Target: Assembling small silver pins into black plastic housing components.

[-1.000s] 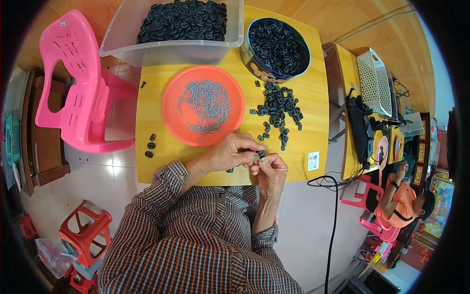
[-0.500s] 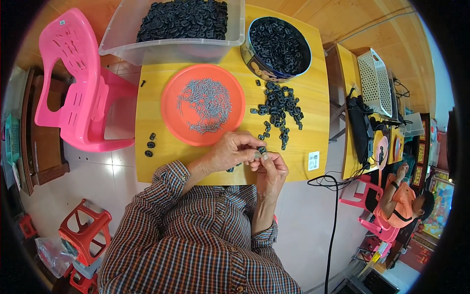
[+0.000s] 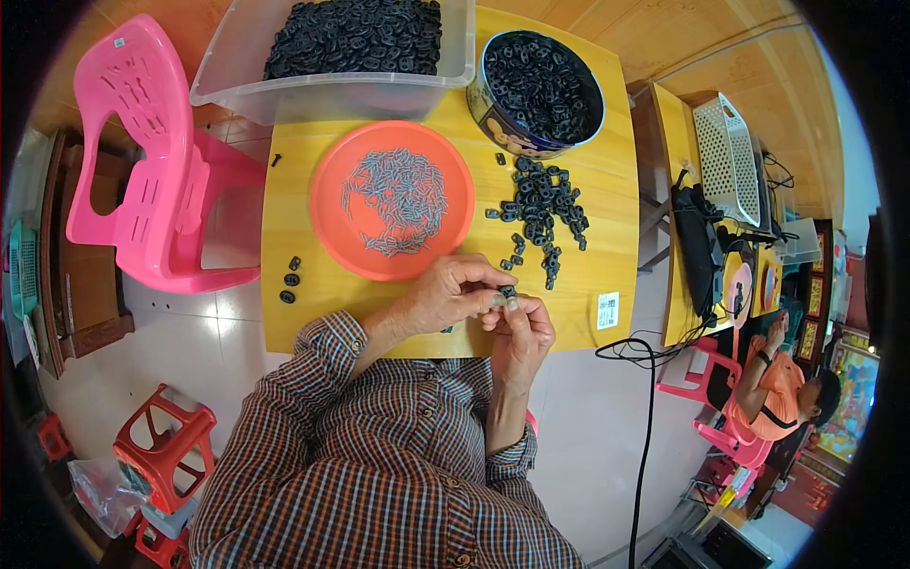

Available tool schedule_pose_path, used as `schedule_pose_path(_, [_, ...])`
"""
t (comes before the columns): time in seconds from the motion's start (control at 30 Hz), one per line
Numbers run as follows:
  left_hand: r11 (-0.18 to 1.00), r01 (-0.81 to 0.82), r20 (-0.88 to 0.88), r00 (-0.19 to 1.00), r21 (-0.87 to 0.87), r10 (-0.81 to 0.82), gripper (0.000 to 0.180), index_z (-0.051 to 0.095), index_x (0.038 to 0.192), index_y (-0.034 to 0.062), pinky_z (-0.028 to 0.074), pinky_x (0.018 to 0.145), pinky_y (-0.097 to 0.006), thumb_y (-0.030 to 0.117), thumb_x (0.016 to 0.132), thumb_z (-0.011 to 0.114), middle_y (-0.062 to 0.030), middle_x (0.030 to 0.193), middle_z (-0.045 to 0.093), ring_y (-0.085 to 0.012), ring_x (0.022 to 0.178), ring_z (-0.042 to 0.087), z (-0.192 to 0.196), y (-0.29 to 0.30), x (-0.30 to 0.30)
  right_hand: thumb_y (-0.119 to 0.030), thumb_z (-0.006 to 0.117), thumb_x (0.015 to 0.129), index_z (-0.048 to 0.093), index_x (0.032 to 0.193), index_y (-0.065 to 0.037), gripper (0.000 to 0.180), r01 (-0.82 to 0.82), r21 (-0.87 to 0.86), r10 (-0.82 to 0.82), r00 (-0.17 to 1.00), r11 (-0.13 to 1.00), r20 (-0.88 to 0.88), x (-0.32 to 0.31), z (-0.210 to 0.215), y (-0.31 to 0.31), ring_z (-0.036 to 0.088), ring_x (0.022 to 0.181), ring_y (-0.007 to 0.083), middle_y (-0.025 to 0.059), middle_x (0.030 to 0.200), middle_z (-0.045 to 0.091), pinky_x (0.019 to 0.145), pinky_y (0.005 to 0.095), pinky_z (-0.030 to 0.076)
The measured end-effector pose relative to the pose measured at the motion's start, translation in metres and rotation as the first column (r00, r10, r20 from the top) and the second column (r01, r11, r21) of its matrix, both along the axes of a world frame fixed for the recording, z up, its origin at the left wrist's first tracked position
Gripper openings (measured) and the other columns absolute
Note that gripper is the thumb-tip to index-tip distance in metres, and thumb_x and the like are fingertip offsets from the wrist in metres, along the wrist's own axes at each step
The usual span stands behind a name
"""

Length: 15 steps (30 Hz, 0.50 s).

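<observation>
Between the fingertips of both hands, above the table's near edge, is a small black oval plastic piece with holes [image 3: 507, 291]. My left hand [image 3: 447, 296] pinches it from the left, thumb and forefinger pressed together. My right hand [image 3: 521, 332] grips the same piece from the right, thumb on top. Fingers cover much of the piece; whether a screw is in it I cannot tell. Just beyond my left hand lies an orange round tray [image 3: 327, 204] with many small grey screws [image 3: 403, 199]. A loose pile of similar black pieces [image 3: 540, 204] lies beyond my right hand.
A clear plastic bin [image 3: 332, 100] and a round tin [image 3: 493, 123], both full of black pieces, stand at the table's far side. Several black pieces [image 3: 291, 280] lie at the left edge. A pink chair [image 3: 156, 180] is left; a black cable [image 3: 651, 417] hangs right. Another person [image 3: 768, 389] sits far right.
Both hands stay together on the black piece, with only a slight shift of the fingers and a small tilt of the piece. Nothing else has visibly moved.
</observation>
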<state>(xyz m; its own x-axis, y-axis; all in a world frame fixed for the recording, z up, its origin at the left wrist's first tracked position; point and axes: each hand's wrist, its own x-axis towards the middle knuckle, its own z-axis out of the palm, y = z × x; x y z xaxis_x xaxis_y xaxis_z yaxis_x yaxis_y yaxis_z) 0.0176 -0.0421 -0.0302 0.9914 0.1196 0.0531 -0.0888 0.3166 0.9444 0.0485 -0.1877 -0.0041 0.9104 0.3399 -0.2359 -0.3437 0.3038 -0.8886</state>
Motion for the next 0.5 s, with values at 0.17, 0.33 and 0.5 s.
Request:
schedule_pose_path(0.17, [0.992, -0.028, 0.062, 0.998, 0.125, 0.021, 0.026, 0.064, 0.107, 0.0019, 0.049, 0.062, -0.024, 0.0, 0.082, 0.061, -0.0049, 0.083, 0.061, -0.0119, 0.074, 0.06, 0.006, 0.004, -0.0008, -0.006, 0.056, 0.091, 0.057, 0.089, 0.002, 0.009, -0.095, -0.091, 0.104, 0.989, 0.991, 0.106, 0.0041, -0.0017, -0.0062, 0.061, 0.064, 0.014, 0.0113, 0.077, 0.066, 0.063, 0.0255, 0.051])
schedule_pose_path(0.33, [0.996, -0.036, 0.08, 0.996, 0.081, 0.03, 0.026, 0.064, 0.108, 0.0017, 0.048, 0.063, -0.023, -0.001, 0.083, 0.059, -0.0051, 0.085, 0.06, -0.0115, 0.075, 0.06, 0.005, 0.0012, -0.0004, -0.008, 0.056, 0.091, 0.057, 0.091, 0.002, 0.01, -0.104, -0.046, 0.106, 0.994, 0.994, 0.035, 0.0047, -0.0003, -0.0078, 0.062, 0.064, 0.0145, 0.0114, 0.078, 0.066, 0.063, 0.0263, 0.052])
schedule_pose_path(0.5, [0.989, -0.041, 0.105, 0.994, 0.145, 0.025, 0.025, 0.063, 0.108, 0.0011, 0.048, 0.063, -0.024, -0.002, 0.084, 0.057, -0.0045, 0.084, 0.058, -0.0107, 0.074, 0.059, 0.0036, 0.0014, -0.0005, -0.007, 0.054, 0.092, 0.056, 0.088, 0.003, 0.01, -0.096, -0.071, 0.099, 0.995, 0.993, 0.029, 0.0033, 0.0044, -0.0053, 0.061, 0.063, 0.0147, 0.012, 0.077, 0.065, 0.063, 0.0268, 0.052])
